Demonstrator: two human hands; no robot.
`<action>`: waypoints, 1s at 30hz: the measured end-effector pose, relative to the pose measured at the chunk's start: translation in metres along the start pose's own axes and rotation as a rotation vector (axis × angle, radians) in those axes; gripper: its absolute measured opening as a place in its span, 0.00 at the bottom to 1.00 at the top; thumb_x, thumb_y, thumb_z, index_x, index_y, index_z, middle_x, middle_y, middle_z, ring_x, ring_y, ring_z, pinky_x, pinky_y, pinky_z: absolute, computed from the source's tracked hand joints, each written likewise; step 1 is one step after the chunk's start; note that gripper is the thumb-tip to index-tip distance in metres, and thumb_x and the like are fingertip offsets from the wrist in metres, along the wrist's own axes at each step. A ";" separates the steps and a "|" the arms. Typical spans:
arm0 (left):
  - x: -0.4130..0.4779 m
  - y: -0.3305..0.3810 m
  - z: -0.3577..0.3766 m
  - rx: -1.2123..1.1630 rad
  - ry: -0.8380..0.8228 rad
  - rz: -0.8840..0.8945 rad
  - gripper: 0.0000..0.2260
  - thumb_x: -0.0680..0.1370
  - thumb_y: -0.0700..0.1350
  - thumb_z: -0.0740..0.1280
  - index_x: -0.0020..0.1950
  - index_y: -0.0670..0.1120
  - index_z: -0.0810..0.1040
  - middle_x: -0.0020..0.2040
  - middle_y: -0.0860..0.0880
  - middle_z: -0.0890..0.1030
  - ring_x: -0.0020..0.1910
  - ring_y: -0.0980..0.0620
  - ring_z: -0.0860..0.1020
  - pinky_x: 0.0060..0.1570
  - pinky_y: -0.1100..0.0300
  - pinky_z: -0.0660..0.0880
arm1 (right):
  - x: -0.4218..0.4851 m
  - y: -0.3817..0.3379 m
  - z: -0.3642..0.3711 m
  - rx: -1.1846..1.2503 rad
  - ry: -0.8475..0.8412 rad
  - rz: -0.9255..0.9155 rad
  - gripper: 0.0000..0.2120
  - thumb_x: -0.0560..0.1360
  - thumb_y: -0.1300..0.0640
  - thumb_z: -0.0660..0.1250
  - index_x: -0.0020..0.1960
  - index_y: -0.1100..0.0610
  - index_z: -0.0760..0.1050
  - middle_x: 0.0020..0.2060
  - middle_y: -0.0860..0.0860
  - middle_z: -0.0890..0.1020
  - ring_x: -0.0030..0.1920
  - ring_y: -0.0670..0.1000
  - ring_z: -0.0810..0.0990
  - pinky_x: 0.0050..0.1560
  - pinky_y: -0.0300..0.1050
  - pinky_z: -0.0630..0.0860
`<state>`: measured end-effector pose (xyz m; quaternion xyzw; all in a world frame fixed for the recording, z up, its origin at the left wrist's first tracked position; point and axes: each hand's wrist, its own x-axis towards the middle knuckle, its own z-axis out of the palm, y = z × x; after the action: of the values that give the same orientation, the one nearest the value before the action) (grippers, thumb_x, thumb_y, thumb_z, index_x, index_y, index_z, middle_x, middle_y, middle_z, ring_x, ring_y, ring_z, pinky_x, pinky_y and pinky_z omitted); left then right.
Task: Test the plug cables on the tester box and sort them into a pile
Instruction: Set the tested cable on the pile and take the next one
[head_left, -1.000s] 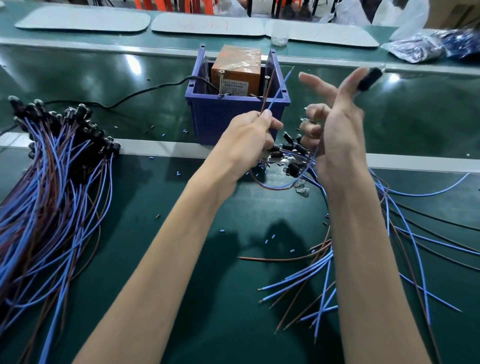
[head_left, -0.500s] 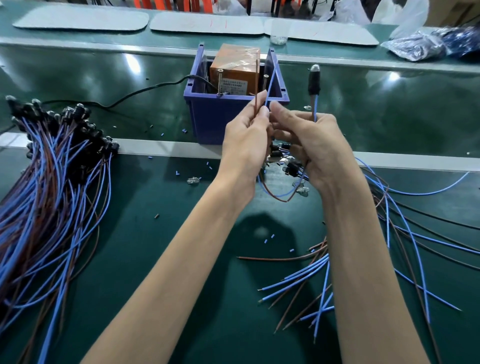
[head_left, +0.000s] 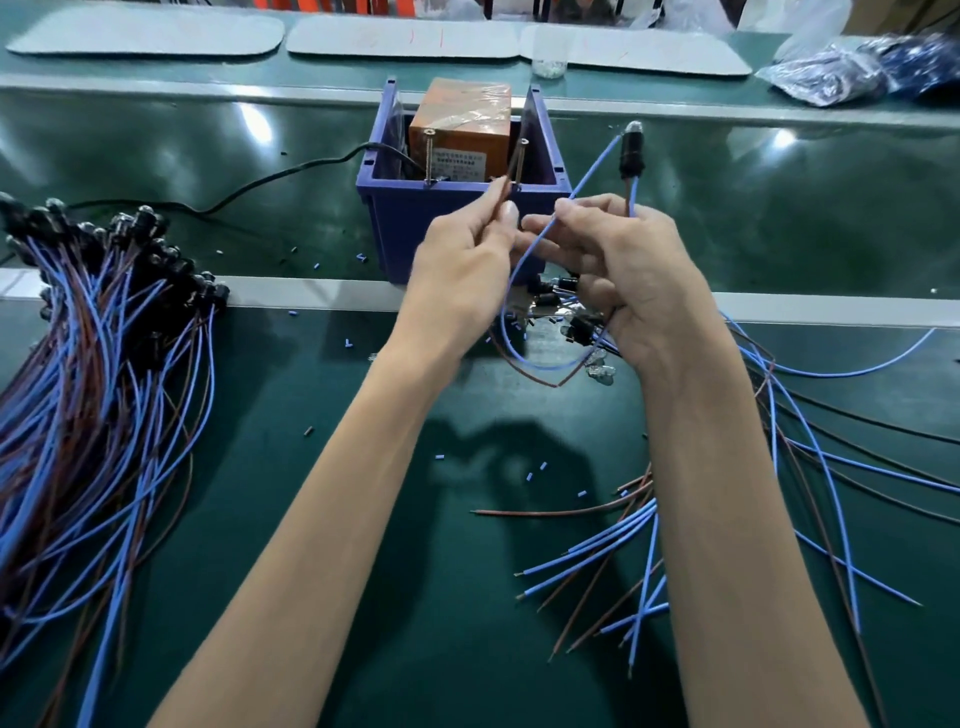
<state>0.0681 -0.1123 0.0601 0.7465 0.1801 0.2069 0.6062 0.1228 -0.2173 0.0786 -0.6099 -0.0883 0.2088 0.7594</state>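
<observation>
The tester box (head_left: 460, 136), orange and wrapped in film, sits inside a blue bin (head_left: 457, 228) with two upright metal pins. My left hand (head_left: 462, 275) pinches the brown wire end (head_left: 503, 191) of a plug cable, held against the right pin. My right hand (head_left: 631, 275) grips the same cable just below its black plug (head_left: 630, 153), which stands upright with a clear bulb tip, and pinches its blue wire (head_left: 582, 187). The cable's loop hangs below both hands. A large pile of cables (head_left: 98, 374) lies at the left.
Loose blue and brown cables (head_left: 779, 467) spread over the green mat at the right, with black plugs (head_left: 576, 322) under my hands. A black power cord (head_left: 270, 182) runs left from the bin. Small blue wire offcuts dot the mat. Plastic bags (head_left: 852, 67) lie far right.
My right hand came in from an open raised pose and took hold of the cable below the plug. The blue wire now arcs to the right, away from the pins; the brown end stays at the pin.
</observation>
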 end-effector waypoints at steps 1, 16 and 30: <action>0.001 -0.001 -0.002 0.039 0.058 0.009 0.17 0.83 0.46 0.59 0.72 0.46 0.71 0.38 0.50 0.82 0.46 0.49 0.80 0.60 0.49 0.75 | 0.000 0.000 0.001 0.008 0.011 -0.015 0.10 0.79 0.64 0.61 0.39 0.57 0.68 0.35 0.52 0.85 0.34 0.47 0.85 0.17 0.31 0.58; 0.008 -0.004 -0.019 0.218 0.305 0.105 0.20 0.81 0.40 0.54 0.74 0.48 0.69 0.41 0.38 0.80 0.42 0.38 0.78 0.50 0.49 0.77 | 0.010 0.008 -0.002 -0.088 0.189 -0.113 0.07 0.78 0.63 0.62 0.47 0.54 0.77 0.27 0.45 0.82 0.25 0.40 0.72 0.20 0.31 0.60; 0.019 -0.019 -0.039 0.120 0.334 0.007 0.15 0.81 0.38 0.59 0.66 0.44 0.76 0.36 0.58 0.81 0.27 0.60 0.80 0.49 0.54 0.80 | 0.017 0.021 -0.002 -0.061 0.188 -0.053 0.13 0.76 0.66 0.59 0.45 0.53 0.80 0.33 0.46 0.82 0.28 0.42 0.69 0.20 0.31 0.58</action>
<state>0.0630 -0.0660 0.0506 0.7372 0.2880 0.3190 0.5213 0.1341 -0.2085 0.0555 -0.6472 -0.0391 0.1277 0.7505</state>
